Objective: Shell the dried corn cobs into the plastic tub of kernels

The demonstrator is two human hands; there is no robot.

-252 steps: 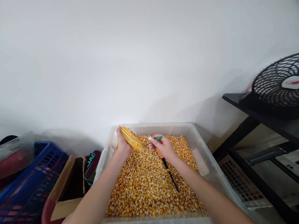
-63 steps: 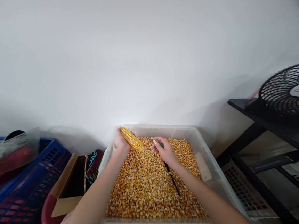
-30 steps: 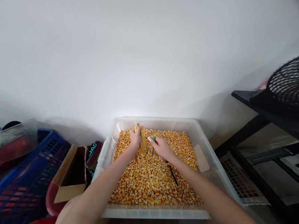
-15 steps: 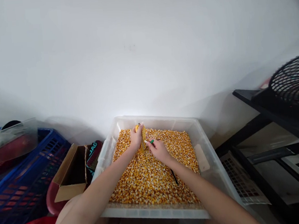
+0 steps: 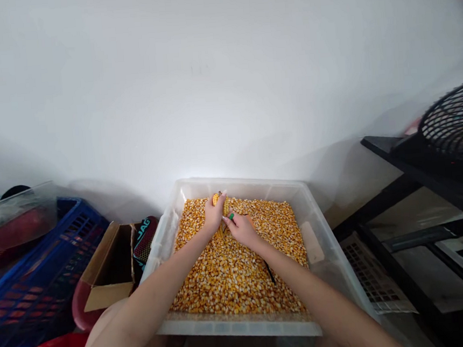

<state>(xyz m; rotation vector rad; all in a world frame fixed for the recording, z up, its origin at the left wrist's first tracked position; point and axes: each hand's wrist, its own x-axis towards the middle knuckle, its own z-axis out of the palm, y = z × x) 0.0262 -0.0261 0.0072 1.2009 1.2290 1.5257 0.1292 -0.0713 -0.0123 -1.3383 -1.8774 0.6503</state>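
My left hand [image 5: 213, 215] is wrapped round a yellow ear of corn [image 5: 225, 204] held upright, its tip pointing away from me. Close beside it, my right hand [image 5: 243, 232] is closed on a small green-handled tool [image 5: 231, 216], pressed near the ear's lower part. The tool's working end is hidden, so I cannot tell its kind. Both hands are over a translucent plastic bin [image 5: 245, 330] holding a thick layer of loose corn kernels [image 5: 221, 288]. A thin black strip [image 5: 270, 273] lies on the kernels by my right forearm.
On the left stand a blue plastic basket [image 5: 34, 282], an open cardboard box [image 5: 108, 296] and a dark mesh item with teal lettering [image 5: 145, 239]. A black rack [image 5: 408, 242] with a fan [image 5: 456, 121] is at the right. A white wall [image 5: 216, 88] rises behind the bin.
My right hand has come slightly up and left, closer to my left hand. The ear of corn has shifted a little to the right and turned slightly.
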